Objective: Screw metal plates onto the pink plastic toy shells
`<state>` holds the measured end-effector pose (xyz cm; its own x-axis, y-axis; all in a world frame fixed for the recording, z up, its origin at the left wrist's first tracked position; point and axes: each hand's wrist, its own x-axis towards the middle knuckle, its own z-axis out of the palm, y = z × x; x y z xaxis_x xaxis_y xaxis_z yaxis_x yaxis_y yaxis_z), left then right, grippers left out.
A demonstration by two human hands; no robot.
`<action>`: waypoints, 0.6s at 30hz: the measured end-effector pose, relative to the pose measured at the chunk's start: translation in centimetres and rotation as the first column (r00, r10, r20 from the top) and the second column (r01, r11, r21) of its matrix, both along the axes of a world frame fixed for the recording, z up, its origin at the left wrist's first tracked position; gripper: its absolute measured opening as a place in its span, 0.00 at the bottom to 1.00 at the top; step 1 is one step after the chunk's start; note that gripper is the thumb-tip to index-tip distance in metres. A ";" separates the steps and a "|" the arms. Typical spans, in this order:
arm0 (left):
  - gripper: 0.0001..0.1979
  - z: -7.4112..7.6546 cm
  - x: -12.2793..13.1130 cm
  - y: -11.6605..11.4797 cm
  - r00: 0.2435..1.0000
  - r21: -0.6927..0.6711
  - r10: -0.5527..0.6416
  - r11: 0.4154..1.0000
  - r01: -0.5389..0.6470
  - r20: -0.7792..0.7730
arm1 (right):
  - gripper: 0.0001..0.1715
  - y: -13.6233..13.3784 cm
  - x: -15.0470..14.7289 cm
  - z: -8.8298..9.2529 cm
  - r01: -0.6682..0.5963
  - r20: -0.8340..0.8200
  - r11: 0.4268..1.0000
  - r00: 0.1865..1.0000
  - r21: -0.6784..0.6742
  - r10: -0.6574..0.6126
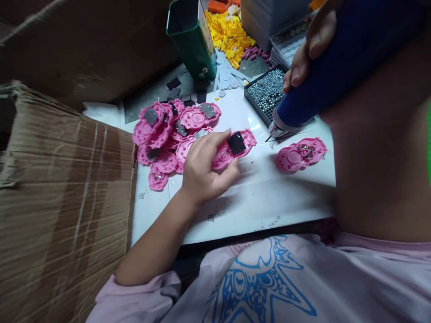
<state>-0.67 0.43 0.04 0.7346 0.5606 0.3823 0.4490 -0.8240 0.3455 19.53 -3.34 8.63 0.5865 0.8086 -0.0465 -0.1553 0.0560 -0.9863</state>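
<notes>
My left hand [202, 168] grips a pink plastic part [235, 148] with a dark square piece on it, flat on the white board [256, 202]. Just behind it lies a pile of several like pink parts [171, 130] with grey metal plates. My right hand [308, 49] is wrapped round a blue electric screwdriver [323, 76], whose tip points down at the board near a black tray of screws [266, 92]. One more pink part [299, 154] lies alone to the right.
A large cardboard box [63, 202] stands at the left. A green tin [191, 36], yellow plastic pieces [229, 36], small dark squares [178, 92] and stacked trays [269, 18] sit at the back.
</notes>
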 end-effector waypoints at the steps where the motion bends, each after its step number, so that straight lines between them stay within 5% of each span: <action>1: 0.23 -0.1 0.0 -0.1 1.000 0.000 0.015 1.000 -0.015 0.015 | 0.32 0.0 -0.1 0.1 -0.042 -0.007 0.998 0.999 0.044 0.042; 6: 0.18 -0.2 0.1 -0.2 0.988 -0.002 0.148 0.989 -0.148 0.054 | 0.24 0.1 -1.1 0.2 -0.102 0.037 0.992 0.994 0.077 0.099; 13: 0.19 -0.2 0.2 0.0 0.980 -0.005 0.197 0.980 -0.197 -0.028 | 0.21 0.0 -1.4 -1.6 -0.436 0.131 0.888 0.898 0.148 0.419; 18: 0.19 -0.7 0.1 -0.2 0.987 -0.021 0.159 0.987 -0.159 -0.018 | 0.20 0.0 -1.8 -1.8 -0.407 0.096 0.903 0.913 0.136 0.397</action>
